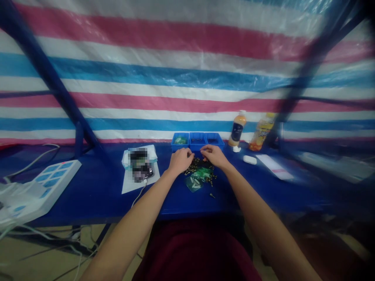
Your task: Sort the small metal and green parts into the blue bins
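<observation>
**Both hands over a pile of small metal parts**

On the blue counter [96,191], nearest the front edge, one stray part [211,195] is seen lying alone. Just beyond it, a pile of small metal parts [208,177] is spread over green bags [202,173]. The left hand [180,160] and right hand [215,155] are set over the pile's far side, fingers curled downward (each grip is half closed, and whether anything is pinched in it cannot be told). Behind the hands a row of blue trays [197,147] is placed, with two bottles [238,128] to its right. A striped tarp [175,58] is hung farthest back.
</observation>
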{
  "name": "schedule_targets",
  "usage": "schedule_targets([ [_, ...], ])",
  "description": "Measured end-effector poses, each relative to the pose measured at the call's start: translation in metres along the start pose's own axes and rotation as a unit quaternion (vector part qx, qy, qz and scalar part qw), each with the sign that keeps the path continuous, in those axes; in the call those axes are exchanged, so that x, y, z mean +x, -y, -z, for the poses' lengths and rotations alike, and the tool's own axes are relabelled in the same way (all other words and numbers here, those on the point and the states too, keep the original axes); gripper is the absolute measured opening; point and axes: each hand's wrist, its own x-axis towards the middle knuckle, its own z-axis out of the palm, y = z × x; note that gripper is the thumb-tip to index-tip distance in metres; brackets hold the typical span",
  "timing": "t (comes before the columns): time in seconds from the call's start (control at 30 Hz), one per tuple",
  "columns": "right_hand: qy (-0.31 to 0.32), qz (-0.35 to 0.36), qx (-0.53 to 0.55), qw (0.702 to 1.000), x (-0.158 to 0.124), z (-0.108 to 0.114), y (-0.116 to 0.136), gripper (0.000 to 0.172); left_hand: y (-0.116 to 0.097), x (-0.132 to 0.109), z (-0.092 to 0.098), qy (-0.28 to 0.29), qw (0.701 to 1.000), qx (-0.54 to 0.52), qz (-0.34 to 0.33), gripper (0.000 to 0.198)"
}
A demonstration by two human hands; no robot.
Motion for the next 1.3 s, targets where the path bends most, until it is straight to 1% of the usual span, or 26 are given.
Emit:
schedule_targets([
  [0.1,-0.005,-0.006,0.053,0.999,0.0,0.0,0.002,0.016,-0.003,0.002,0.001,-0.024,0.995,-0.097,0.017,0.019],
  [0.17,-0.005,-0.013,0.097,0.995,-0.001,-0.001,0.005,0.017,-0.005,0.004,0.002,-0.049,0.982,-0.181,0.016,0.018],
  [0.23,0.0,-0.022,0.135,0.991,-0.003,-0.001,0.009,0.019,-0.007,0.006,0.003,-0.066,0.968,-0.243,0.005,0.017],
  [0.33,0.001,-0.036,0.178,0.983,-0.004,-0.002,0.012,0.024,-0.008,0.007,0.003,-0.056,0.956,-0.288,-0.001,0.017],
  [0.5,-0.038,-0.033,0.211,0.976,-0.003,-0.003,0.012,0.033,-0.009,0.005,0.001,-0.028,0.946,-0.323,0.011,0.019],
  [0.7,-0.048,-0.012,0.204,0.978,0.0,-0.006,0.009,0.038,-0.012,0.005,0.003,-0.015,0.935,-0.355,0.021,0.023],
  [0.87,-0.056,-0.013,0.203,0.978,-0.002,-0.007,0.013,0.039,-0.013,0.005,0.004,-0.001,0.931,-0.366,0.019,0.023],
  [0.93,-0.044,-0.026,0.2,0.978,-0.004,-0.006,0.015,0.039,-0.013,0.005,0.004,-0.003,0.931,-0.366,0.018,0.023],
  [1.03,-0.007,-0.044,0.179,0.983,-0.005,-0.006,0.017,0.036,-0.014,0.005,0.006,-0.008,0.931,-0.365,0.015,0.023],
  [1.2,0.033,-0.045,0.157,0.986,-0.005,-0.006,0.017,0.034,-0.015,0.005,0.007,-0.019,0.934,-0.357,0.013,0.023],
  [1.3,0.051,-0.051,0.153,0.986,-0.004,-0.007,0.016,0.036,-0.015,0.005,0.007,-0.023,0.933,-0.358,0.013,0.024],
])
